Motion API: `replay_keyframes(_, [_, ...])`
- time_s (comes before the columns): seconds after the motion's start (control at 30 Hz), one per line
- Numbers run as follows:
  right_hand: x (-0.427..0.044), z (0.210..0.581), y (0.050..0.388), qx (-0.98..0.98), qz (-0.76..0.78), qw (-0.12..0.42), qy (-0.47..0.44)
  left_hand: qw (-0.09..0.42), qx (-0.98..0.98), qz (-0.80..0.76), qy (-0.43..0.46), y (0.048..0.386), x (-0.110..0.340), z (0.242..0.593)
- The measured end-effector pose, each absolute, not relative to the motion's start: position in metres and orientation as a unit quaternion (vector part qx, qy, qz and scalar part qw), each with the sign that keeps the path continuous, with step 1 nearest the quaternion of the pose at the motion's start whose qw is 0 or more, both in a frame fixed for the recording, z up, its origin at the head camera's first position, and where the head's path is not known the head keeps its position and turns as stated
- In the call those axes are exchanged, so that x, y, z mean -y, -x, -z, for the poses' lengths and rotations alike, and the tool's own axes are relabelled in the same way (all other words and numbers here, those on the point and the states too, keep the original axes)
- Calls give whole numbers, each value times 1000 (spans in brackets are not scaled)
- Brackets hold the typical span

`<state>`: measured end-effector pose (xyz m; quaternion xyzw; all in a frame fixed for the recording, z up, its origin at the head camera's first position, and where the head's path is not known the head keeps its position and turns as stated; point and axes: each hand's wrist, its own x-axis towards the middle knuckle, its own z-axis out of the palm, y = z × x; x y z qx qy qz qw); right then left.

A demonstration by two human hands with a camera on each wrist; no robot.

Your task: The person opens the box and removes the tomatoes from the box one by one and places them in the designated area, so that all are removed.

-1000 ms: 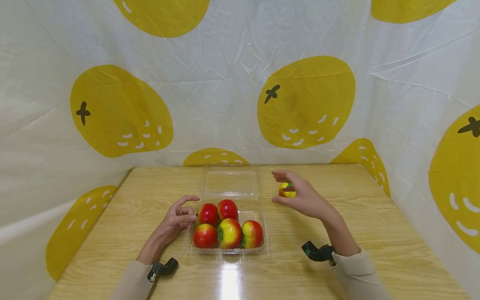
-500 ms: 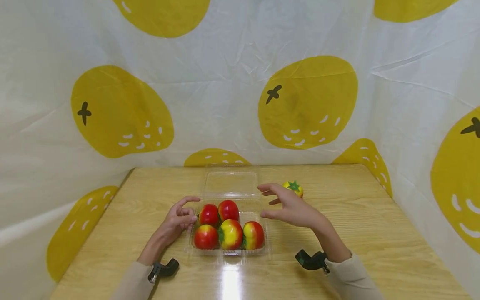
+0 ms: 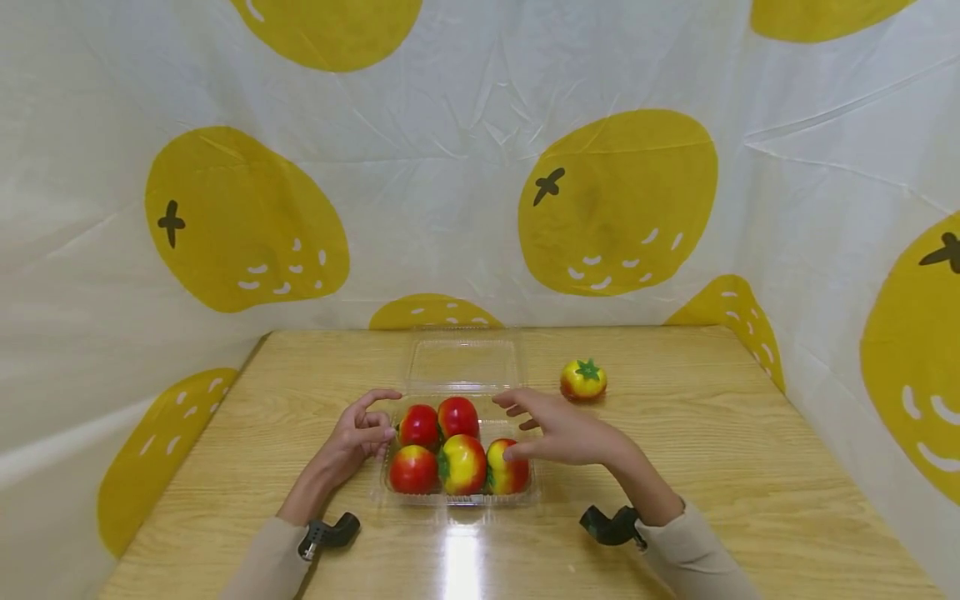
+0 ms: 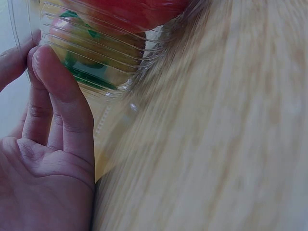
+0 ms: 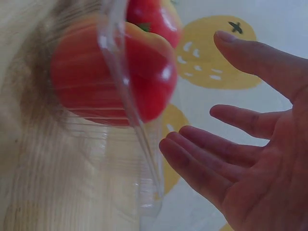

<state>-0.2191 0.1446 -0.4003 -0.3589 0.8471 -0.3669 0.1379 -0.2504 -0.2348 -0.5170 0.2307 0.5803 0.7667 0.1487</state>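
A clear plastic clamshell box (image 3: 465,500) stands with its lid (image 3: 463,367) folded back. Inside sit several glossy red-and-yellow fruits (image 3: 462,465), tomato-like with green leafy caps. At the box's left wall, my left hand (image 3: 352,437) pinches the rim between thumb and fingers; in the left wrist view its fingertips meet at the plastic edge. My right hand (image 3: 566,429) hovers over the right rim with spread fingers, near the right front fruit (image 3: 507,467), holding nothing. Another such fruit (image 3: 583,379) lies behind the right hand, green cap facing up.
The wooden table (image 3: 675,417) ends at a white cloth (image 3: 427,225) printed with big yellow fruits, which hangs at the back and both sides. A black wrist mount (image 3: 611,527) sits on the right forearm, another mount (image 3: 330,535) on the left.
My right hand has moved left and toward me, from in front of the lone fruit to the box's right rim, uncovering that fruit. The left hand has stayed put.
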Motion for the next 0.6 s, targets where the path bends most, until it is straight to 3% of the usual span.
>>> replay_keyframes(0.6, [-120,401,223,-883,210,175,382,146,-585,-765,-227,251,234,517])
